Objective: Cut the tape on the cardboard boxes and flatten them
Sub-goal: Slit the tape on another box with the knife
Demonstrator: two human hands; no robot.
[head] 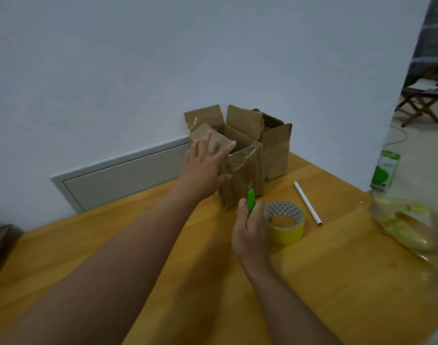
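— Two cardboard boxes are seen in the head view, at the far side of the wooden table [163, 257], against the wall: a near box [240, 175] and a far box [275, 150] touching it on its right. How much has been done?

— Little, it would seem. Both boxes are found upright with their top flaps raised, so the top seams are judged already opened. Clear tape is still seen, wrinkled, over the near box's upper front edge and corner. Neither box has been flattened.

— And the hands?

— The left hand [205, 165] is laid against the left side of the near box, fingers spread, nothing gripped. The right hand [250, 230] is closed around a green cutter [250, 200], held near the box's lower front corner; whether a blade is out cannot be told.

— What else is noted?

— A yellow tape roll [286, 222] just right of the right hand, a white pen [307, 202] beyond it, and a plastic bag [412, 225] at the right edge.

— What is left?

— The remaining tape is to be cut, presumably the bottom seams too, then both boxes folded flat.
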